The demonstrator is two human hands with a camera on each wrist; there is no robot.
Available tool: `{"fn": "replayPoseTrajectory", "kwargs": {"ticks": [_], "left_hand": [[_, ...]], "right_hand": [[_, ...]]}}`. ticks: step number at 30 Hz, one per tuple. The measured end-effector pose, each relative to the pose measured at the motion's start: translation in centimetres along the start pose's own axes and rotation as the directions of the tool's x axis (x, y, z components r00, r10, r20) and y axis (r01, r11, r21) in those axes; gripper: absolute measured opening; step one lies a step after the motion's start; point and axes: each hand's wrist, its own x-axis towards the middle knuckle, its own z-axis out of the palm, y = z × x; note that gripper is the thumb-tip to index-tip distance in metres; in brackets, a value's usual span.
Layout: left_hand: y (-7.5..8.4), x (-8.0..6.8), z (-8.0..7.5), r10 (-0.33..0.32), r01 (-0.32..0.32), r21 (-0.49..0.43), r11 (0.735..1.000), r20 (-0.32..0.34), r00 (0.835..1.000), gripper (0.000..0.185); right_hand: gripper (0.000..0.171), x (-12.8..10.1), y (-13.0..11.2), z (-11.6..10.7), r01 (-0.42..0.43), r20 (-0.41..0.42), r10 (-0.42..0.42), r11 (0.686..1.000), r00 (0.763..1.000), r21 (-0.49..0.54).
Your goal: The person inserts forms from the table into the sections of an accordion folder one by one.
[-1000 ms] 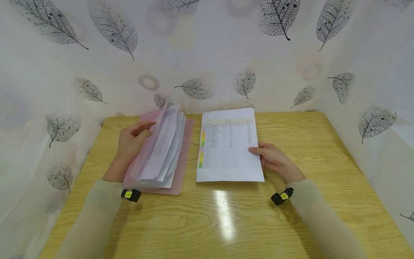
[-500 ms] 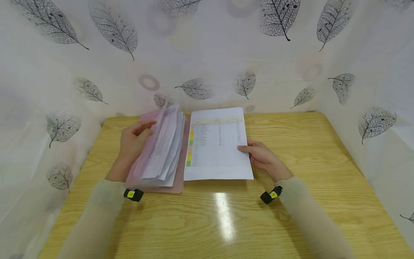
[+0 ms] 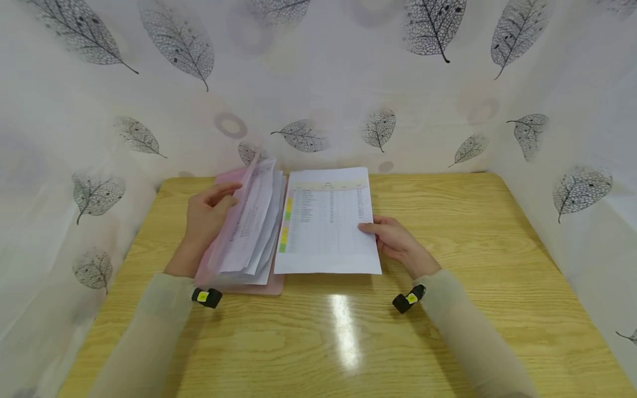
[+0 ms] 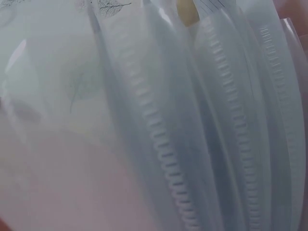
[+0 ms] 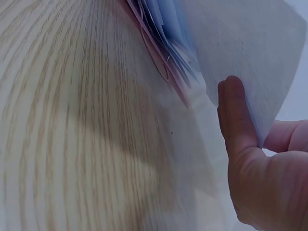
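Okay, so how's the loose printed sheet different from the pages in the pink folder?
The printed sheet is a single page, pinched at its right edge by the right hand; the folder pages are a fanned stack of sleeves in the pink folder, held raised by the left hand. The sheet shows coloured marks down its left margin; none are visible on the folder pages. Both carry printed tables.

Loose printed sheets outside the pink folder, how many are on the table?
1. The printed sheet lies on the table, right hand pinching its right edge, beside the pink folder; more could lie hidden beneath it.
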Motion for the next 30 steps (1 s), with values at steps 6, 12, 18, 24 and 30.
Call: {"fn": "replayPoseTrajectory", "kwargs": {"ticks": [6, 12, 18, 24, 30], "left_hand": [[0.2, -0.1, 0.0, -0.002, 0.002, -0.002, 1.000, 0.004, 1.000, 0.033], [0.2, -0.1, 0.1, 0.007, -0.007, -0.013, 1.000, -0.007, 1.000, 0.033], [0.1, -0.1, 0.2, 0.016, -0.016, -0.007, 1.000, -0.016, 1.000, 0.032], [0.0, -0.1, 0.2, 0.024, -0.024, -0.023, 0.999, -0.017, 1.000, 0.032], [-0.1, -0.2, 0.2, 0.021, -0.021, -0.024, 0.999, -0.017, 1.000, 0.032]], "right_hand": [[0.052, 0.1, 0.1, 0.1, 0.016, -0.018, -0.017, 1.000, 1.000, -0.004], [0.051, 0.1, 0.2, 0.0, 0.009, -0.058, -0.008, 1.000, 0.998, 0.008], [0.051, 0.1, 0.1, 0.1, 0.009, -0.076, -0.008, 1.000, 0.997, 0.018], [0.051, 0.2, 0.0, 0.8, 0.005, -0.071, -0.003, 0.999, 0.998, 0.033], [0.050, 0.5, 0.0, 1.6, 0.010, -0.078, -0.009, 1.000, 0.997, 0.019]]}}
